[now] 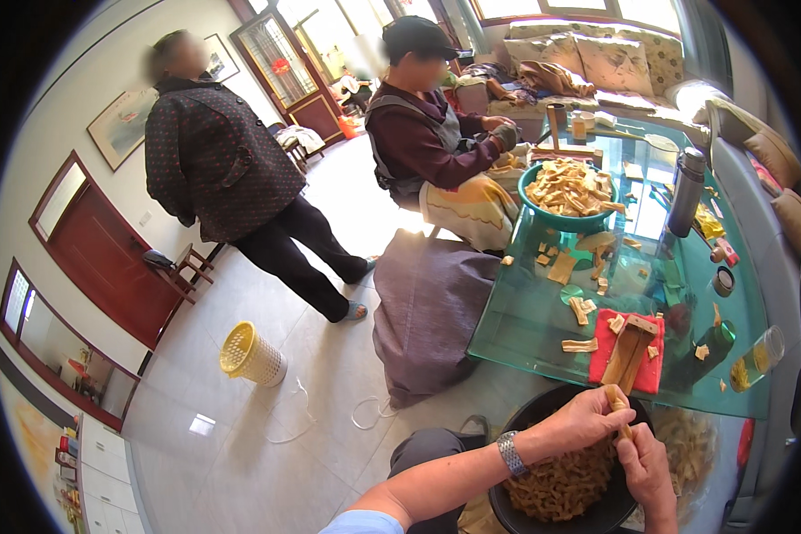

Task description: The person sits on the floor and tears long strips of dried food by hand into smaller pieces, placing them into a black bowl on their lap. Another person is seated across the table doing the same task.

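My left hand [580,418], with a metal watch on its wrist, is closed on one end of a tan dried strip [618,400]. The fingers of my right hand [645,465] grip the same strip lower down, close to the left. Both hands are over a black basin [498,507] of small tan cut pieces [556,489]. Just beyond them, a wooden tool with a trough-like board [630,354] rests on a red cloth [604,336] at the glass table's near edge. Pale flat strips [579,345] lie beside the cloth.
A teal bowl [550,217] heaped with tan strips stands on the glass table [516,329], near a dark thermos [686,191] and a glass jar [756,358]. One person [418,142] sits across; another [227,160] stands left. A yellow basket [254,354] is on the floor.
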{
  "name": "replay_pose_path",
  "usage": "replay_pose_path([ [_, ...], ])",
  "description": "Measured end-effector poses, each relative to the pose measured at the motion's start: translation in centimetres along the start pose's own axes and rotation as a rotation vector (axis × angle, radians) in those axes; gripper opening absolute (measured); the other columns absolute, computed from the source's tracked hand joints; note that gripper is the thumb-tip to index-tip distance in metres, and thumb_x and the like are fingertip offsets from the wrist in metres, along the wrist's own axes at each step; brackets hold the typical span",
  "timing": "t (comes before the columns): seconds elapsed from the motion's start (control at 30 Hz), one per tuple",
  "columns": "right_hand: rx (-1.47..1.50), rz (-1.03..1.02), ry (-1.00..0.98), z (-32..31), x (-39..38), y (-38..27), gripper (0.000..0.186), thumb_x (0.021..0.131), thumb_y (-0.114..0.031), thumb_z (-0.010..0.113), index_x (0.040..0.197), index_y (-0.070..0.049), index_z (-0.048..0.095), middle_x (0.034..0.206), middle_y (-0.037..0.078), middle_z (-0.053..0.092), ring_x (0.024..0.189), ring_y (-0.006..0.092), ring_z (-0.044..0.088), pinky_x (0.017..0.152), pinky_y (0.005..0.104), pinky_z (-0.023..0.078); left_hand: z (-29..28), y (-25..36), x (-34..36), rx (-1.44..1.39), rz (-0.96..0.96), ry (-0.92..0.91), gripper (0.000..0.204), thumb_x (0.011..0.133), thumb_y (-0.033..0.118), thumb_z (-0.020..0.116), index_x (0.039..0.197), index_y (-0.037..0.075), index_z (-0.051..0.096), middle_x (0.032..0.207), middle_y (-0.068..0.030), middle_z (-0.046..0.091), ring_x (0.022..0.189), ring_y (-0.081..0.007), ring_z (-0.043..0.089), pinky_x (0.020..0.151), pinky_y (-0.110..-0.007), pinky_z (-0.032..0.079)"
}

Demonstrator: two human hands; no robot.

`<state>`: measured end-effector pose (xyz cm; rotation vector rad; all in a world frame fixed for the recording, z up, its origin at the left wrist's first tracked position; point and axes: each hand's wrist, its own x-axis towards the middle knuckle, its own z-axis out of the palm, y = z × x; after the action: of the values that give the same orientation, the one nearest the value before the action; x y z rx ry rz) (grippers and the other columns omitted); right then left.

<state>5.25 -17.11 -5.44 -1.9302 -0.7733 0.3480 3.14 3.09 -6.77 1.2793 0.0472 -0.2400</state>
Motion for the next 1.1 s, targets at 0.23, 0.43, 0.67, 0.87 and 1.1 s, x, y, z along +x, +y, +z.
replay_pose_path([
  [0.23, -0.243, -0.2, 0.108, -0.7, 1.6, -0.6, 0.009, 0.1, -0.012, 0.064, 0.097, -0.005, 0.059, 0.075, 0.021, 0.062, 0.07, 0.0438, 0.064, 0.059, 0.0494, 0.048, -1.2, 2.3, 0.8, -0.211, -0.088, 0.001, 0.016, 0.101, 0.023, 0.069, 0.099, 0.01, 0.061, 0.074, 0.0037, 0.054, 0.06, -0.0056, 0.048, 0.053, -0.023, 0.038],
  [0.43, -0.304, -0.323, 0.237, -0.3, 4.1, 2.6, 0.016, 0.096, -0.006, 0.069, 0.111, -0.002, 0.067, 0.094, 0.017, 0.069, 0.083, 0.0372, 0.068, 0.069, 0.0427, 0.055, -3.1, 2.6, 0.1, 0.08, 0.002, 0.19, 0.012, 0.102, 0.015, 0.067, 0.105, 0.004, 0.068, 0.084, 0.0002, 0.063, 0.07, -0.0073, 0.055, 0.066, -0.022, 0.046],
  [0.67, -0.555, -0.319, 0.426, -2.3, 5.9, 4.8, 0.022, 0.091, -0.006, 0.073, 0.113, -0.006, 0.072, 0.093, 0.013, 0.072, 0.085, 0.0309, 0.071, 0.072, 0.0396, 0.058, -2.4, 3.7, 3.0, 0.247, 0.086, 0.242, 0.016, 0.1, 0.015, 0.07, 0.109, 0.002, 0.07, 0.09, -0.0008, 0.066, 0.074, -0.0068, 0.056, 0.069, -0.022, 0.047],
  [0.87, -0.6, -0.255, 0.502, -2.1, 7.8, 5.5, 0.02, 0.093, -0.009, 0.07, 0.112, -0.008, 0.074, 0.092, 0.01, 0.073, 0.086, 0.0287, 0.071, 0.073, 0.0394, 0.058, -2.7, 3.1, 5.5, 0.257, 0.082, 0.312, 0.018, 0.099, 0.018, 0.072, 0.109, 0.002, 0.071, 0.088, 0.0014, 0.065, 0.074, -0.0059, 0.054, 0.069, -0.022, 0.046],
  [1.1, -0.686, -0.053, 0.349, -0.9, 8.8, 7.1, 0.013, 0.091, -0.017, 0.072, 0.102, -0.009, 0.075, 0.092, 0.008, 0.073, 0.087, 0.0282, 0.069, 0.075, 0.0412, 0.057, -4.6, -0.1, 7.6, 0.386, -0.03, 0.344, 0.012, 0.099, 0.014, 0.071, 0.103, 0.003, 0.072, 0.084, 0.0038, 0.065, 0.07, -0.0033, 0.054, 0.064, -0.021, 0.046],
])
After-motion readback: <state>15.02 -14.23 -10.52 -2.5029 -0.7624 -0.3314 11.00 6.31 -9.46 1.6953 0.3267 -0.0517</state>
